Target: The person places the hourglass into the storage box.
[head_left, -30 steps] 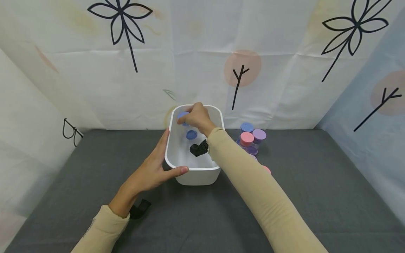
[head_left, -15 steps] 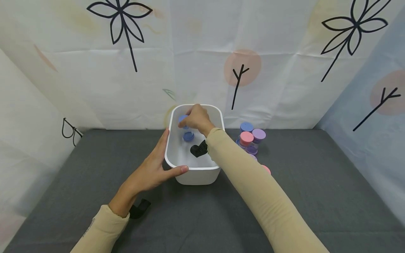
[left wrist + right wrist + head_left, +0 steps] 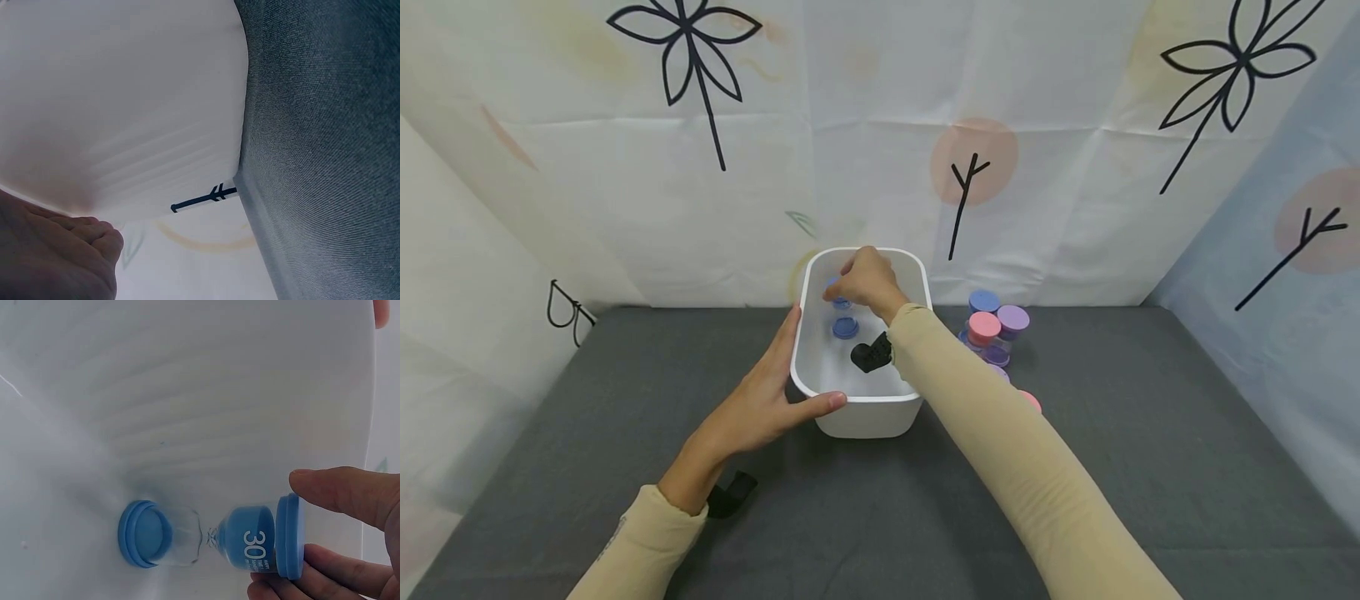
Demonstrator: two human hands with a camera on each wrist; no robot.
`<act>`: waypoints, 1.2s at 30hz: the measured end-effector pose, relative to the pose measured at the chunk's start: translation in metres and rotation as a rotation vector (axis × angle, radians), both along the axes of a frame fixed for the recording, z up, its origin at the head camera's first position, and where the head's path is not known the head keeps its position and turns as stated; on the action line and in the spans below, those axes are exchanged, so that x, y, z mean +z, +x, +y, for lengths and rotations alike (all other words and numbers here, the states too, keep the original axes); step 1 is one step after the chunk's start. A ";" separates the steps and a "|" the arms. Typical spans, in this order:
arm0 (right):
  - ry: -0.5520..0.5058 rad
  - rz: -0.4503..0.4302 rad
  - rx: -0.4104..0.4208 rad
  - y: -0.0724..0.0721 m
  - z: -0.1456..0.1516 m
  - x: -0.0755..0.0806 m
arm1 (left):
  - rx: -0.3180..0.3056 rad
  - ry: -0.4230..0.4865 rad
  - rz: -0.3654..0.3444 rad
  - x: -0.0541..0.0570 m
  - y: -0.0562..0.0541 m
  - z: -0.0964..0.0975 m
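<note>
In the right wrist view, a sand timer [image 3: 250, 540] with blue caps, blue sand and the number 30 stands between cap and wall of a white bin [image 3: 808, 367]. My right hand [image 3: 868, 279] reaches into the bin and pinches the timer's upper cap between thumb and fingers. The lower cap is near the bin's floor; whether it touches cannot be told. My left hand [image 3: 760, 408] rests against the bin's near left corner, fingers along the outer wall and thumb extended over the front rim. The left wrist view shows part of that hand [image 3: 56, 256] beside the wall.
Right of the bin, a group of sand timers [image 3: 987, 325] with blue, pink and purple caps stands on the grey cloth [image 3: 1150, 450], partly behind my right sleeve. A patterned fabric backdrop [image 3: 880, 167] rises behind the bin.
My right hand has lowered the sand timer inside the bin, and its lower cap has shifted slightly left and nearer. The left hand has kept its place at the bin.
</note>
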State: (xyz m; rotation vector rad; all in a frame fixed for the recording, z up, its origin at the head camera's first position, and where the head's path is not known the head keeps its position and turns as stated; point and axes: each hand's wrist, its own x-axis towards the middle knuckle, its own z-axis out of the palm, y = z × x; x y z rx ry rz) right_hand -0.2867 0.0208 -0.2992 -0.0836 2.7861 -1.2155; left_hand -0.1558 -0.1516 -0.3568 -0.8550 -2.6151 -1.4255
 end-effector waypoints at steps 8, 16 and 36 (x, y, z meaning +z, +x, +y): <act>0.021 0.010 -0.033 0.003 -0.001 0.005 | -0.005 0.011 0.016 0.000 -0.001 0.001; -0.033 0.025 -0.032 0.007 0.005 0.028 | -0.005 0.018 -0.002 0.001 -0.001 0.002; -0.358 0.110 0.165 0.067 0.103 0.063 | -0.025 0.042 0.023 0.002 -0.001 0.002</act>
